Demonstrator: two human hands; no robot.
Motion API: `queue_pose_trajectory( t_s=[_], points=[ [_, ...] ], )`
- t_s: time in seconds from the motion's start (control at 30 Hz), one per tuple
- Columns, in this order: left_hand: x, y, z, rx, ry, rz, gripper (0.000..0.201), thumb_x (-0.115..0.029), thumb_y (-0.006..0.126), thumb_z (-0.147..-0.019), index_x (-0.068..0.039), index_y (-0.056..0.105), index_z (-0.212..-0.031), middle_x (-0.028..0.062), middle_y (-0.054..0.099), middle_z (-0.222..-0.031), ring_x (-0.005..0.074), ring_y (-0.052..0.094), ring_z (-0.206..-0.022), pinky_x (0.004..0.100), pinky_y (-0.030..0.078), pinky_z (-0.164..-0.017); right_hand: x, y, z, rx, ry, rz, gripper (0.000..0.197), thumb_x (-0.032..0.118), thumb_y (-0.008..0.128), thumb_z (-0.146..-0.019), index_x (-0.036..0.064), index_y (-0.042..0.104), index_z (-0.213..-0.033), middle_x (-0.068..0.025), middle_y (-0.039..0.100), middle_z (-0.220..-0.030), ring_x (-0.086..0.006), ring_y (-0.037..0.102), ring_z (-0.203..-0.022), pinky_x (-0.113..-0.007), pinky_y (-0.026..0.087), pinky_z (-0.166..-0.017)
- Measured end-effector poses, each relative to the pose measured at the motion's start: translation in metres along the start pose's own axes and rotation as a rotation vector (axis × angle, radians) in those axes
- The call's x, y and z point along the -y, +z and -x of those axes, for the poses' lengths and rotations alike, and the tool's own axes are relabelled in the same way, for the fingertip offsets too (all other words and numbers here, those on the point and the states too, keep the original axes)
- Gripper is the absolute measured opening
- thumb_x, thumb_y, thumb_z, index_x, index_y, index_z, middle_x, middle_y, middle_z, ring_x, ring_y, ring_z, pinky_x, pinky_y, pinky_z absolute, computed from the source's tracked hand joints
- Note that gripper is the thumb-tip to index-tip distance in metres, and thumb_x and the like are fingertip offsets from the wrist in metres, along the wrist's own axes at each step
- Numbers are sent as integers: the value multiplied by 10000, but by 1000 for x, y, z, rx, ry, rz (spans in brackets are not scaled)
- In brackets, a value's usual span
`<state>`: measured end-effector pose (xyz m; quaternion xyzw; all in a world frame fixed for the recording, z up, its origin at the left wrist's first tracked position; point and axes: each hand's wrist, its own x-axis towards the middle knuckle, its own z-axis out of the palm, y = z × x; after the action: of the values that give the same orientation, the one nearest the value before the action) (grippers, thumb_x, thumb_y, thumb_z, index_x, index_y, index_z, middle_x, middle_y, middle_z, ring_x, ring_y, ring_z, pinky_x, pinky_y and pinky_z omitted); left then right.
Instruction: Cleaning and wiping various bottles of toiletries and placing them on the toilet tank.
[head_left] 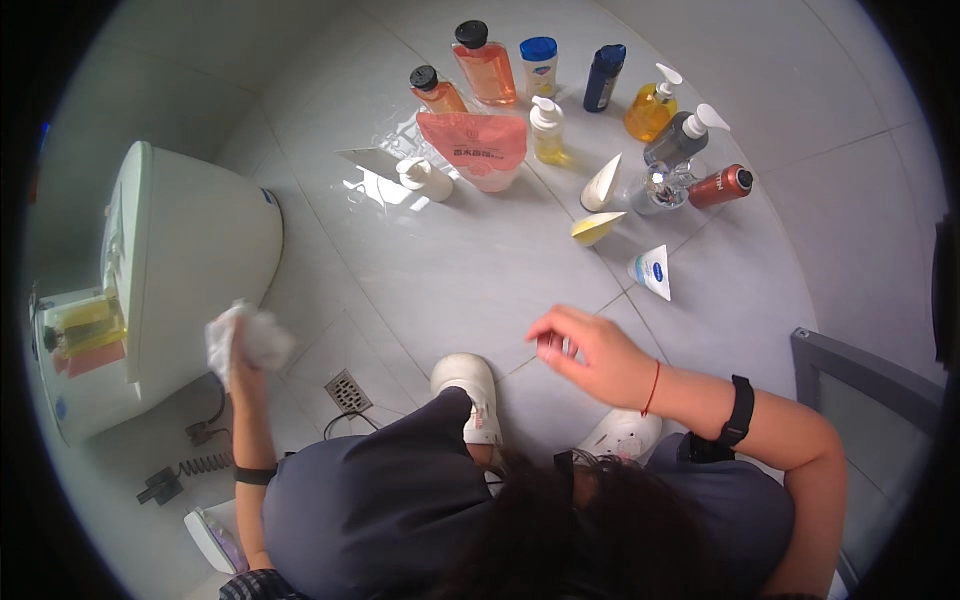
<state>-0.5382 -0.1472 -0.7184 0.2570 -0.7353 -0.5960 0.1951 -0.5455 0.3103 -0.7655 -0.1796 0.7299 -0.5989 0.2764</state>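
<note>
My left hand, out at the left, is closed on a crumpled white cloth. Motion blurs it, and whether it is fabric or paper I cannot tell. Over the floor in the middle, my right hand has its fingers loosely bent and apart, with nothing seen in them. Nearest to that hand stands a white tube with a blue label. Beyond it are a yellow and white tube and a white tube. Farther off stand a pink pouch and a white pump bottle.
Orange bottles, an amber pump bottle, a grey pump bottle and a red bottle stand at the back. A white toilet is at left, near a floor drain. A grey frame stands right. Water wets the tiles.
</note>
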Motion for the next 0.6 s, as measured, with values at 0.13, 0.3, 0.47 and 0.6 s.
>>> queue_pose_trajectory(
  t_s=[0.13,0.3,0.47,0.6],
  points=[
    [15,72,14,998,-204,174,232,-164,737,-760,-53,618,-926,58,602,-992,164,560,-918,371,465,-802,-3,-32,-22,-190,-34,103,125,86,536,-863,34,580,-967,-85,564,-888,-193,555,-756,-301,453,-676],
    [-35,163,18,1521,-168,38,217,-154,765,-713,-62,650,-873,110,604,-823,283,583,-837,421,487,-698,12,-66,-36,-399,-157,167,110,50,531,-853,23,582,-947,-69,558,-889,-163,552,-777,-288,446,-673],
    [-47,189,46,1051,996,-733,493,-322,737,-701,-91,622,-1120,141,600,-1161,318,570,-1051,382,418,-936,3,-74,-32,-447,-106,217,114,48,528,-864,18,567,-966,-58,533,-906,-147,531,-823,-275,438,-728],
    [-7,254,75,914,-320,549,585,-276,545,-923,-23,299,-1389,121,455,-1303,197,473,-1192,328,377,-1031,11,-53,-48,-377,-121,136,161,90,513,-891,12,561,-1024,-73,536,-928,-155,530,-865,-277,434,-781]
  ],
)
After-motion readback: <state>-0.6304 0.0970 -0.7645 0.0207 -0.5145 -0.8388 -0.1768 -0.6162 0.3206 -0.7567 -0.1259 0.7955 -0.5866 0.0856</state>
